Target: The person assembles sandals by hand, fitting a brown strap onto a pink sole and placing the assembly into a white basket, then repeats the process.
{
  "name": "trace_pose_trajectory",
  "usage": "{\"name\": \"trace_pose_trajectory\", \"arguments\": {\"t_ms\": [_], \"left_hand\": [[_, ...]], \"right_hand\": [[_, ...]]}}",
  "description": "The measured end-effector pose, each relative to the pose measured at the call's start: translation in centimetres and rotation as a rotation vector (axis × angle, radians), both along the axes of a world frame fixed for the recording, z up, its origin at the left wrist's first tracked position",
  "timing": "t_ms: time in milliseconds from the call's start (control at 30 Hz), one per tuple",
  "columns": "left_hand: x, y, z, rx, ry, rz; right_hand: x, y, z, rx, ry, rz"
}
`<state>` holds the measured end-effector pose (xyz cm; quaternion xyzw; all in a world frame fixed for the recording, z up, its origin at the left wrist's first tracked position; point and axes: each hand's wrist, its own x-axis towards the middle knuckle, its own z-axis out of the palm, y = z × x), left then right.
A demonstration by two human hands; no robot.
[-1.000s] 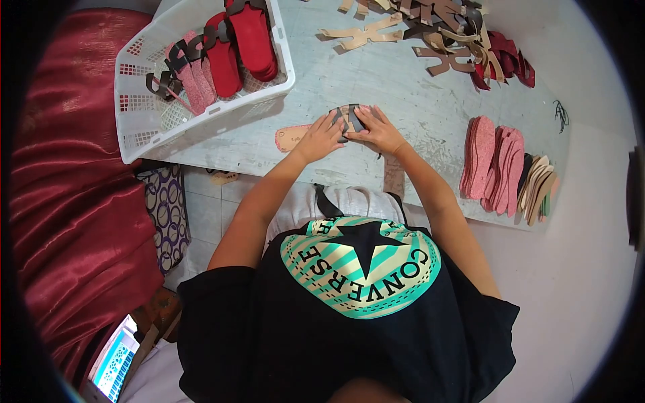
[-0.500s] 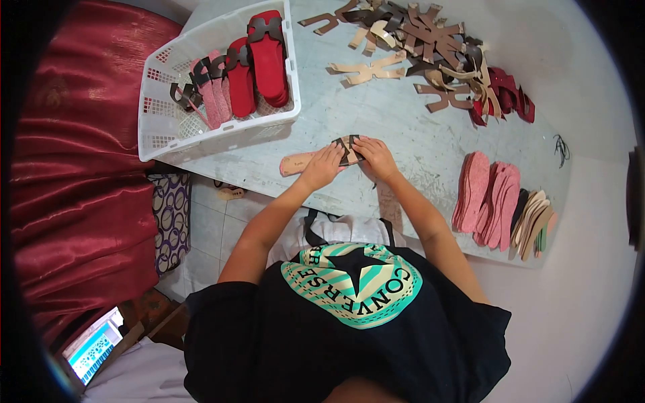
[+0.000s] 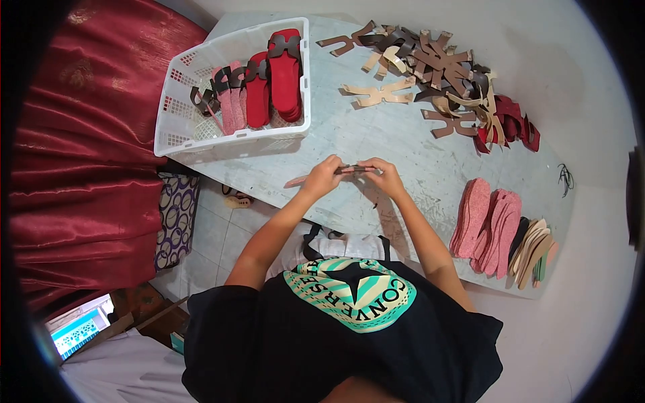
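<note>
Your left hand and right hand are both closed on the sole, holding it edge-on just above the desk, its pink tail pointing to 9 o'clock. It looks light, thin and floppy, so I'd pinch its edges near the strap between your hands. Farther off, the basket sits at 11 o'clock.

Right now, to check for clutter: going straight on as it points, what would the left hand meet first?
Past the sole it holds, the left hand would probably meet the lone tan strap; depth is unclear.
</note>
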<state>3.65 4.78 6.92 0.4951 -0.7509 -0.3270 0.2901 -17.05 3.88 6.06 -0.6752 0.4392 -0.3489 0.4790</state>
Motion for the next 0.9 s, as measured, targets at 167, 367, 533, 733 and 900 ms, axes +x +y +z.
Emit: {"name": "trace_pose_trajectory", "arguments": {"t_ms": [167,367,533,733,900], "left_hand": [[1.2,-1.9,4.4,0.239,0.254,0.012],[1.6,-2.5,7.8,0.450,0.792,0.081],[3.3,-3.0,10.8,0.476,1.085,0.197],[8.4,-4.6,11.5,0.168,0.888,0.339],[14.9,-6.6,11.8,-0.051,0.512,0.407]], "right_hand": [[0.7,-1.1,5.6,-0.057,-0.100,0.019],[3.4,-3.0,9.4,0.249,-0.519,0.029],[8.4,-3.9,11.0,0.138,-0.716,-0.085],[14.7,-5.6,12.9,0.065,-0.783,-0.065],[20.3,-8.3,14.1,0.031,-0.722,-0.019]]}}
